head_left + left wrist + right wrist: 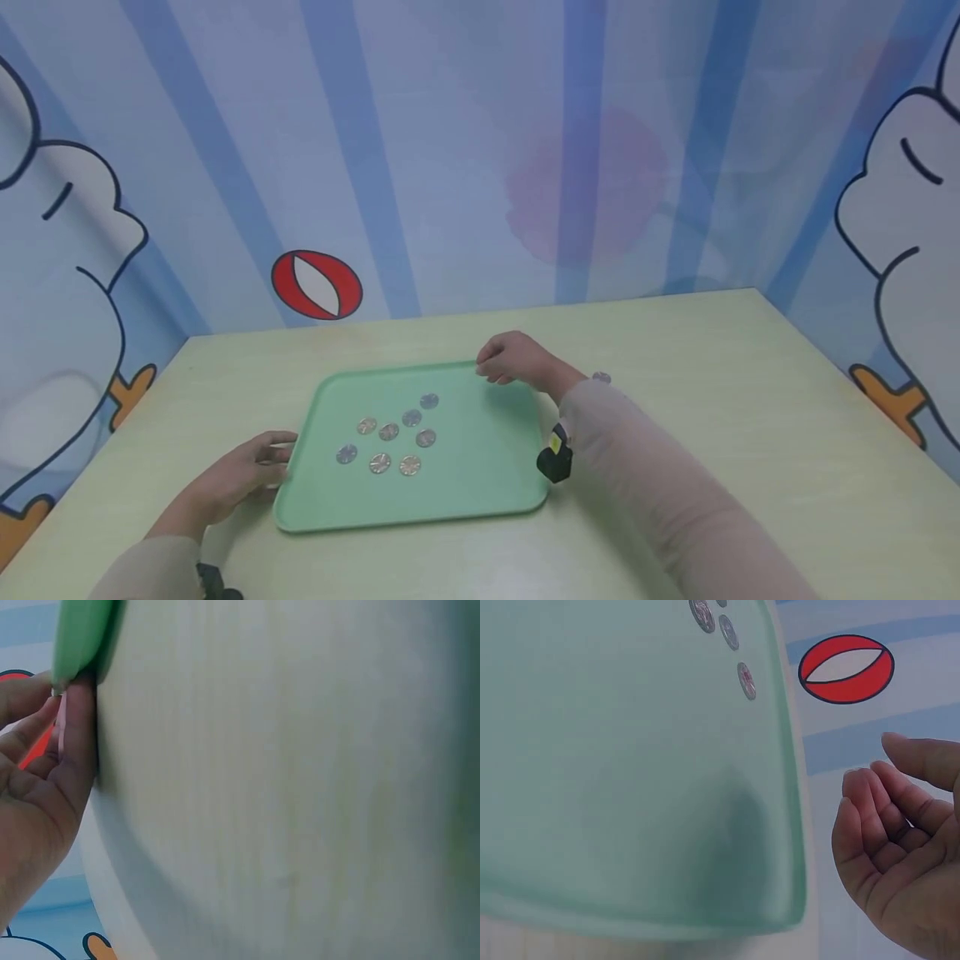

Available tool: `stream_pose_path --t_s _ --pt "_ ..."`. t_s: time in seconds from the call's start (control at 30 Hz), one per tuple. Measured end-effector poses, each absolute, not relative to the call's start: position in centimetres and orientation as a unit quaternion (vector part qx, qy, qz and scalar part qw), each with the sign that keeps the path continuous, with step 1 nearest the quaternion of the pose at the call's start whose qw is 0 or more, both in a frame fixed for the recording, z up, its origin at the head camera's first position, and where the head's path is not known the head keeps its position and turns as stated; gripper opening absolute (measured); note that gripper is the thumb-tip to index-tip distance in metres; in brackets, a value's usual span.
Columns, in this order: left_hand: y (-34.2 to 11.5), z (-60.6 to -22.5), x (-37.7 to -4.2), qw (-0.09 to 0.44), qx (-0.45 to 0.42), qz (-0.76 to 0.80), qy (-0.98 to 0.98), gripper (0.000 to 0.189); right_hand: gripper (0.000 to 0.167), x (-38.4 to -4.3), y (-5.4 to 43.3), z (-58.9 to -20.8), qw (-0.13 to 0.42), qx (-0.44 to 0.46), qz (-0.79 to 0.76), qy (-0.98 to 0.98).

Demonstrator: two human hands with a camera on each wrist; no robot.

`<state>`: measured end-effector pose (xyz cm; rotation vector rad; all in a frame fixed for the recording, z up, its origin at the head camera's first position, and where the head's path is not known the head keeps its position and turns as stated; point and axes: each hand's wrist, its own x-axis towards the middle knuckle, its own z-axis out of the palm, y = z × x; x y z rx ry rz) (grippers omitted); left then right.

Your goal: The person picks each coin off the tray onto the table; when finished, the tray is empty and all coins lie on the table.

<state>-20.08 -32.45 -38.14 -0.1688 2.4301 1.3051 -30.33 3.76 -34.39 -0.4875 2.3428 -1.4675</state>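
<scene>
A light green tray (480, 487) lies on the table with several shiny round coins (410, 466) spread over its left and middle part. My left hand (243, 473) is at the tray's left side, fingers loosely bent and fingertips right at the rim. In the left wrist view, the thumb and fingers (79, 724) meet the tray's edge (81, 637). Over the tray's far right part hovers my right hand (517, 358). Its fingers (859, 802) curl loosely in the right wrist view, thumb apart, nothing between them.
Another coin (602, 377) lies on the pale wooden table (720, 400), just beyond the right sleeve. A blue striped backdrop (465, 167) with cartoon figures rises behind the table and at both sides. Each wrist carries a small black device (555, 457).
</scene>
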Motion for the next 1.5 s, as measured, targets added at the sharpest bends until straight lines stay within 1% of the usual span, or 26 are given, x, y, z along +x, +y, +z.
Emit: stream_pose_path --t_s 0.43,0.77,1.13,1.2,1.23,1.27,1.3,1.43,1.47,1.5 --pt "-32.3 -38.2 -20.0 0.184 -0.079 0.468 0.861 0.058 0.025 -30.6 1.5 -35.7 0.181 -0.182 -0.498 0.828" --pt "-32.4 -38.1 -20.1 0.181 -0.071 0.467 0.863 0.057 0.025 -30.8 -0.3 -35.9 0.198 -0.19 -0.475 0.836" --pt "-32.7 -38.2 -20.0 0.182 -0.064 0.474 0.859 0.058 0.026 -31.2 -2.3 -36.8 0.185 -0.201 -0.428 0.861" --pt "-32.6 -38.3 -20.0 0.18 -0.064 0.473 0.86 0.058 0.025 -31.9 -2.8 -37.3 0.185 -0.195 -0.407 0.873" --pt "-32.6 -38.3 -20.0 0.18 -0.064 0.472 0.86 0.058 0.025 -32.0 -2.9 -37.4 0.174 -0.199 -0.39 0.882" --pt "-32.6 -38.3 -19.9 0.18 -0.065 0.473 0.86 0.058 0.025 -33.2 -3.1 -38.6 0.167 -0.21 -0.381 0.885" --pt "-32.6 -38.3 -19.9 0.179 -0.066 0.472 0.86 0.058 0.026 -34.2 -3.4 -39.6 0.171 -0.212 -0.376 0.886" --pt "-32.6 -38.2 -20.0 0.18 -0.068 0.473 0.86 0.058 0.029 -39.4 -4.5 -45.6 0.131 -0.265 -0.348 0.89" --pt "-32.6 -38.1 -20.0 0.18 -0.069 0.474 0.859 0.058 0.03 -40.2 -4.8 -46.2 0.14 -0.264 -0.349 0.888" --pt "-32.6 -38.1 -20.0 0.181 -0.07 0.475 0.858 0.058 0.03 -39.8 -5.0 -45.6 0.146 -0.255 -0.339 0.894"
